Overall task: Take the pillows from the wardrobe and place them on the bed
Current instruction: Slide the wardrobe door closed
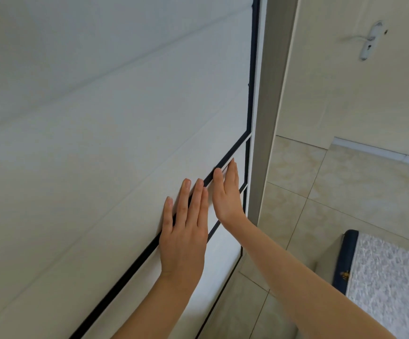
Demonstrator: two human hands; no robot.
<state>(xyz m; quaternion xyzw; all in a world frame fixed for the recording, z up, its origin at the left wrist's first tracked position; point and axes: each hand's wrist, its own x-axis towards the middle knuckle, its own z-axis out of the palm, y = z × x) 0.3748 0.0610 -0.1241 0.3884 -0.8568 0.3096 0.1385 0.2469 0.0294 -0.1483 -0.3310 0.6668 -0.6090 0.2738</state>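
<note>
The white wardrobe door (100, 118) fills the left and middle of the head view, edged by a thin black frame strip (250, 94). My left hand (183, 231) lies flat on the door panel with fingers stretched out, covering part of the black strip. My right hand (227, 192) is edge-on just to its right, fingers straight and touching the narrow panel by the door's edge. Both hands hold nothing. No pillows are in sight. A corner of the bed (389, 277), with a grey patterned cover and dark blue trim, shows at the lower right.
A grey wardrobe side post (269, 106) runs down right of the door. Beyond it are a beige tiled floor (320, 192) and a cream room door with a white lever handle (369, 40) at the upper right.
</note>
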